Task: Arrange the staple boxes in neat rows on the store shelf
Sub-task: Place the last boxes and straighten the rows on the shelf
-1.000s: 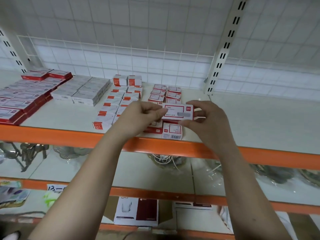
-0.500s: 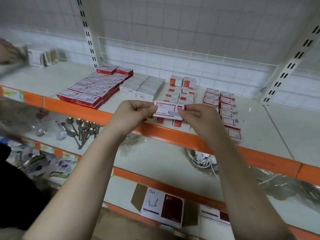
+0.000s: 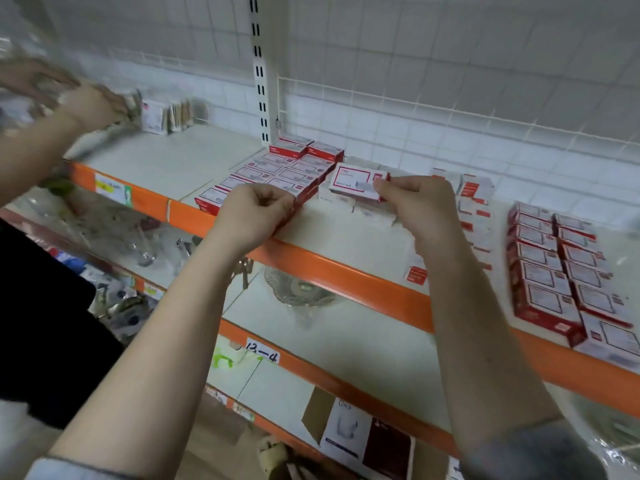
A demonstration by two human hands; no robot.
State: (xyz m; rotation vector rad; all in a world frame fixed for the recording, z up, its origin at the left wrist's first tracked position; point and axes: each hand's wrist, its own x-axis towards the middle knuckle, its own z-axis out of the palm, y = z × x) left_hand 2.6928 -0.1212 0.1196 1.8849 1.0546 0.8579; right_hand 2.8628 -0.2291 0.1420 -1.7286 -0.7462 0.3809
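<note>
My right hand [image 3: 417, 202] pinches a red-and-white staple box [image 3: 351, 183] by its right end and holds it level above the shelf [image 3: 349, 270]. My left hand [image 3: 256, 213] is off the box, its fingers curled and holding nothing, just in front of a block of red boxes [image 3: 287, 168] stacked in rows. Behind my hands lie white boxes [image 3: 372, 211], partly hidden. A column of small boxes [image 3: 476, 194] runs toward the front edge. Two rows of red boxes [image 3: 550, 268] fill the right part of the shelf.
Another person's hand [image 3: 91, 105] works at packets on the far left of the same shelf. A slotted upright [image 3: 260, 74] and wire grid stand behind. Lower shelves hold glassware [image 3: 145, 251], a wire basket [image 3: 299, 292] and an open carton [image 3: 363, 436].
My left hand has let go of the box, which only my right hand holds now. The view has swung left, and the box has moved toward the red block.
</note>
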